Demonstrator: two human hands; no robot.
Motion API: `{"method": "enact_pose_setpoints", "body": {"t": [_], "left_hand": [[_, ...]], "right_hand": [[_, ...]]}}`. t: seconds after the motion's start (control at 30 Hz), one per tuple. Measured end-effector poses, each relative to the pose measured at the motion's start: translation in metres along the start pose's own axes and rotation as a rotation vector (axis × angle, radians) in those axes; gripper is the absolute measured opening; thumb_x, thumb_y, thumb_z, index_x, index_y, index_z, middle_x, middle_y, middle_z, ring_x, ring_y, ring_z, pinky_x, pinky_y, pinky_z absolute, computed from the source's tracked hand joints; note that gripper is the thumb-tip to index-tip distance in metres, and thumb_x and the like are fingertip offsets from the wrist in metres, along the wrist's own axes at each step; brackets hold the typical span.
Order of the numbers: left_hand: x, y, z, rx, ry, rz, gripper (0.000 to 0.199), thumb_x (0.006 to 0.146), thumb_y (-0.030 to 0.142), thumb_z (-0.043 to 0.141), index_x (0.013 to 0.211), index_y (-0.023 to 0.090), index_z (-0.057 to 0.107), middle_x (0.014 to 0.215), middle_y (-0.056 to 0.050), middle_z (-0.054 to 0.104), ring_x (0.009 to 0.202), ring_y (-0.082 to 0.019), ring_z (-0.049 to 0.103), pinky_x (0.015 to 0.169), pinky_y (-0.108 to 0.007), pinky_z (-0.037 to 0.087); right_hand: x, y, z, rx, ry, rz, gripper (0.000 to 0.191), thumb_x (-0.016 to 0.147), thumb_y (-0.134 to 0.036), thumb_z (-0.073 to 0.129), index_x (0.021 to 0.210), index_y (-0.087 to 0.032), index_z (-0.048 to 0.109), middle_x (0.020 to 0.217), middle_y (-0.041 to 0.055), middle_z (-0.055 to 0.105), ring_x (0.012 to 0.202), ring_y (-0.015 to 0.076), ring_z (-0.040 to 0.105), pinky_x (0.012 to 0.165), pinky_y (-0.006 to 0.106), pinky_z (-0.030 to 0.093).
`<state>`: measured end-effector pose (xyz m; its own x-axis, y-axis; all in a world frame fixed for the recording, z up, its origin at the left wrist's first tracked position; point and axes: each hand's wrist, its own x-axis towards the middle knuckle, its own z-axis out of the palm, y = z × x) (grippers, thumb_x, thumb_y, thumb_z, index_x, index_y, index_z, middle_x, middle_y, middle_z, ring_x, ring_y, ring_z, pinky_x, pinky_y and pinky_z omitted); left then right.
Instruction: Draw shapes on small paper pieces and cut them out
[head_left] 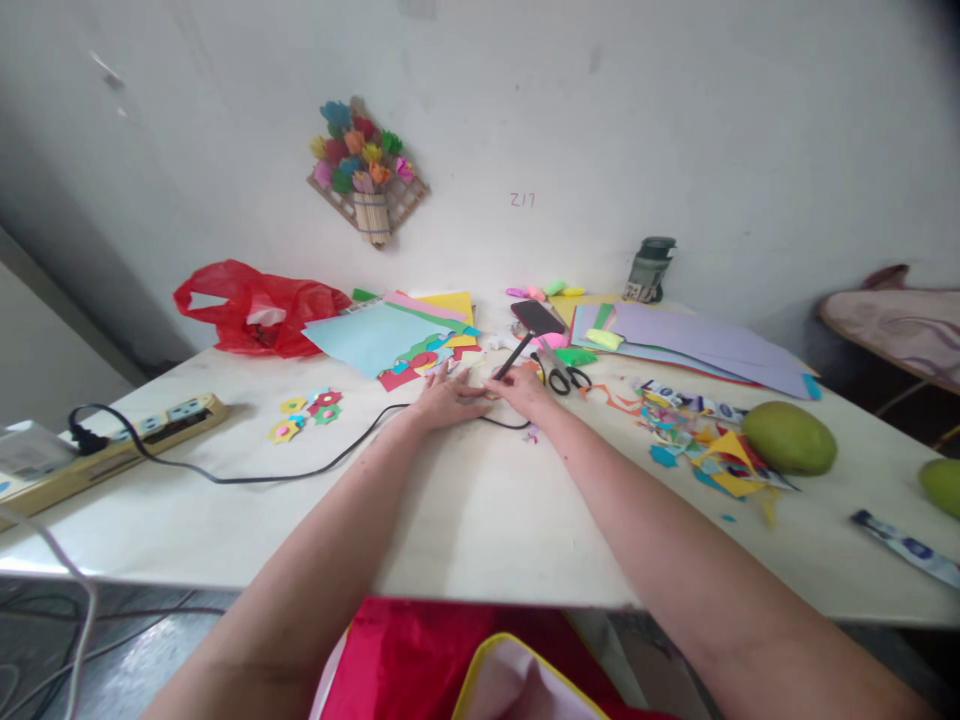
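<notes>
My right hand [526, 390] grips a black pen [514, 355], tilted with its upper end away from me. Beside it, my left hand [448, 400] lies flat on the table with its fingers apart. Pale paper [489, 360] shows just beyond the fingers; what lies under them is hidden. Scissors with black handles [568, 379] rest right of my right hand, near a dark phone [538, 318]. Coloured paper cutouts [426, 358] are heaped beyond my left hand. Small paper flowers [307, 412] sit to its left.
A black cord [255, 478] runs from the power strip [161, 425] toward my hands. A red plastic bag [262, 310] and coloured sheets [375, 335] are at the back left. On the right lie purple sheets [690, 335], paper scraps [705, 455] and a green mango [789, 438].
</notes>
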<state>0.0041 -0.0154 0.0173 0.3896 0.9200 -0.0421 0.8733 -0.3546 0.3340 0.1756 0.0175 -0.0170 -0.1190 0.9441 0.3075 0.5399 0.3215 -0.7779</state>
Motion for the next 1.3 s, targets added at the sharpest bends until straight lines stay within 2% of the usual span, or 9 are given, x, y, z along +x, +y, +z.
{"method": "enact_pose_setpoints", "body": {"t": [0.7, 1.3], "left_hand": [[0.0011, -0.0025, 0.0022, -0.050, 0.012, -0.003, 0.061, 0.071, 0.062, 0.053, 0.125, 0.035, 0.056, 0.149, 0.005, 0.025, 0.140, -0.032, -0.006, 0.110, -0.053, 0.001], [0.0020, -0.0037, 0.0016, -0.055, -0.006, -0.002, 0.065, 0.069, 0.066, 0.052, 0.125, 0.034, 0.056, 0.150, 0.005, 0.023, 0.140, -0.031, -0.006, 0.111, -0.052, 0.001]], "right_hand": [[-0.0015, -0.0017, -0.0023, 0.013, 0.007, -0.012, 0.016, 0.071, -0.031, 0.064, 0.072, -0.015, 0.066, 0.062, 0.0003, 0.058, 0.060, 0.0127, 0.051, 0.061, 0.025, 0.040], [-0.0024, -0.0022, -0.0031, 0.040, 0.026, -0.013, 0.014, 0.069, -0.031, 0.064, 0.069, -0.016, 0.064, 0.057, -0.0023, 0.053, 0.056, 0.0108, 0.048, 0.056, 0.023, 0.036]]}}
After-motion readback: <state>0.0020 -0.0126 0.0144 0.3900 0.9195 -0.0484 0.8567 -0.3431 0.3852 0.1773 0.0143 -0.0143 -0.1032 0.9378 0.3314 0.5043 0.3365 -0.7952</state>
